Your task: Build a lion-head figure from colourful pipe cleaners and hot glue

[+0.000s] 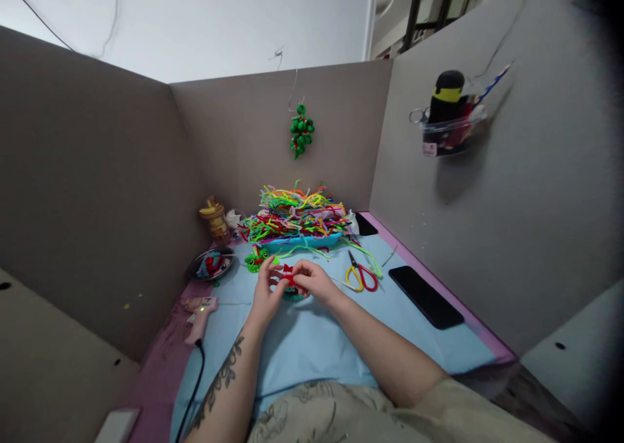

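Left hand (267, 288) and right hand (313, 280) pinch red piece (288, 275).

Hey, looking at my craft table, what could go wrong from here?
The glue gun shows a lit light; if hot, it might burn the left hand.
Its cord runs beside the left forearm and could get snagged.
The small red piece at the left and right hand might slip.

The stems (297, 219) looked fuzzy, the red piece (288, 276) soft and matt; the tray (314, 241) was smooth plastic. The scissors (361, 269) paired metal blades with smooth, plastic-looking handles. The near phone (426, 297) was glossy, the glue gun (201, 319) plastic, the bowl (196, 269) shiny metal, the sheet (312, 345) creased.
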`<state>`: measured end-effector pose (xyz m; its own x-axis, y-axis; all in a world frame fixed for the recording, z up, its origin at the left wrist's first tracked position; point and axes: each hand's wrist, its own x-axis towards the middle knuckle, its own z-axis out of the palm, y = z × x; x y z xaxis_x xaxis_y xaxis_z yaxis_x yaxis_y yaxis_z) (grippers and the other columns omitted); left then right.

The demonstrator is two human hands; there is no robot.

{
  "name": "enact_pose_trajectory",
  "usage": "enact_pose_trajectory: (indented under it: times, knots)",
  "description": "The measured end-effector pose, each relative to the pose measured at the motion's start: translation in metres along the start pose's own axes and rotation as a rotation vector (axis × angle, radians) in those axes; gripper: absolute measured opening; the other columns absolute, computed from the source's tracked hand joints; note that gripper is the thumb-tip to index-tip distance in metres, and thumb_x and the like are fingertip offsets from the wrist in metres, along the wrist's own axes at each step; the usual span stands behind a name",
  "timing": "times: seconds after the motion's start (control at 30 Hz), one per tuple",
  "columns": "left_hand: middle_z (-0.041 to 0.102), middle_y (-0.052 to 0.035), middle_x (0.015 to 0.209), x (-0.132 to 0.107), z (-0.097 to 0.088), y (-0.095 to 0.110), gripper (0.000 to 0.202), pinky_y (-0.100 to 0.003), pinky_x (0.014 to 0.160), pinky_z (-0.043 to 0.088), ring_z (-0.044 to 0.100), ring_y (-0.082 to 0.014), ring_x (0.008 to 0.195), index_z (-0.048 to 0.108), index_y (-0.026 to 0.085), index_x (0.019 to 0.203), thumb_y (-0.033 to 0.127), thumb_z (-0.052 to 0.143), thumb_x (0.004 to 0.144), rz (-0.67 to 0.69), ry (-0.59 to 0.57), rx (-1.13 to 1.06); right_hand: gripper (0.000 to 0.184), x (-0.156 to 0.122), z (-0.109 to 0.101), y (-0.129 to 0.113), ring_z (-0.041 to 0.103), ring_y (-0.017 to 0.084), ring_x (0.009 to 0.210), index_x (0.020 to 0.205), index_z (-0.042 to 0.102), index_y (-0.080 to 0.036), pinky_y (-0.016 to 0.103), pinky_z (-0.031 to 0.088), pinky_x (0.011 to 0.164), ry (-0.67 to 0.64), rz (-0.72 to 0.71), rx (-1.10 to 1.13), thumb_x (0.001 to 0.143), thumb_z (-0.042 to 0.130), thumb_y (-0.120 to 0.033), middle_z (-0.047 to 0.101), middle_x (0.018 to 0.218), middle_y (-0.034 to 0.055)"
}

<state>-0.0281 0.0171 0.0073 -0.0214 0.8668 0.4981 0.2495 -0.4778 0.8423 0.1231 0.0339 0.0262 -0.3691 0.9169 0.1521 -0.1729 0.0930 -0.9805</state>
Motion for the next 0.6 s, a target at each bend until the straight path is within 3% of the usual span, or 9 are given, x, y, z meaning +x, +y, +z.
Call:
enact_pose_trajectory:
  times: [0.07,0.13,0.23,0.33,0.53,0.6]
  knots:
    - [0.053,-0.0063,0.109,0.0002,0.0003,-0.0012,0.062,-0.028,0.07,0.048,0.058,-0.0147,0.086,0.028,0.028,0.134,0.025,0.057,0.08,-0.006,-0.011,-0.021,0.007,-0.0001,0.0001,-0.0003,0.044,0.008,0.037,0.075,0.052,-0.02,0.018,0.034,0.034,-0.003,-0.003,-0.003,0.068,0.053,-0.021,0.049,0.047,-0.0077]
    - [0.052,-0.0066,0.11,0.001,-0.0003,-0.0015,0.058,-0.028,0.069,0.048,0.057,-0.0147,0.086,0.031,0.028,0.132,0.025,0.057,0.08,0.004,-0.018,-0.012,0.007,-0.0003,0.0002,-0.0006,0.044,0.008,0.037,0.075,0.052,-0.02,0.018,0.034,0.034,0.0,-0.005,-0.002,0.068,0.053,-0.021,0.049,0.047,-0.0078]
    - [0.052,-0.007,0.108,0.0024,-0.0022,0.0001,0.029,-0.028,0.071,0.048,0.056,-0.0172,0.093,0.056,0.023,0.109,0.024,0.056,0.08,0.044,-0.046,0.066,0.006,-0.0005,0.0004,-0.0006,0.044,0.008,0.036,0.074,0.052,-0.02,0.017,0.034,0.034,0.002,-0.001,-0.001,0.068,0.053,-0.02,0.049,0.047,-0.0079]
    - [0.053,-0.0083,0.105,0.0031,-0.0033,0.0027,0.012,-0.03,0.074,0.049,0.054,-0.0204,0.1,0.064,0.019,0.085,0.025,0.055,0.081,0.066,-0.081,0.125,0.007,-0.0002,0.0001,0.0001,0.044,0.008,0.036,0.075,0.052,-0.02,0.017,0.034,0.034,-0.003,0.0,-0.002,0.068,0.052,-0.019,0.049,0.047,-0.008]
    - [0.055,-0.0079,0.108,0.0025,-0.0015,0.0041,0.034,-0.03,0.071,0.05,0.058,-0.0167,0.088,0.052,0.022,0.113,0.024,0.056,0.079,0.014,-0.026,0.04,0.006,0.0008,-0.0001,0.0019,0.044,0.008,0.037,0.074,0.052,-0.019,0.017,0.034,0.034,0.003,-0.002,0.004,0.068,0.053,-0.02,0.049,0.048,-0.0078]
    - [0.055,-0.0082,0.109,0.0026,-0.0016,0.0042,0.025,-0.03,0.073,0.049,0.057,-0.0181,0.093,0.058,0.021,0.104,0.025,0.056,0.079,0.025,-0.046,0.064,0.007,0.0007,0.0001,0.0019,0.044,0.008,0.037,0.075,0.052,-0.019,0.016,0.034,0.034,-0.001,-0.004,0.008,0.068,0.052,-0.02,0.049,0.048,-0.0078]
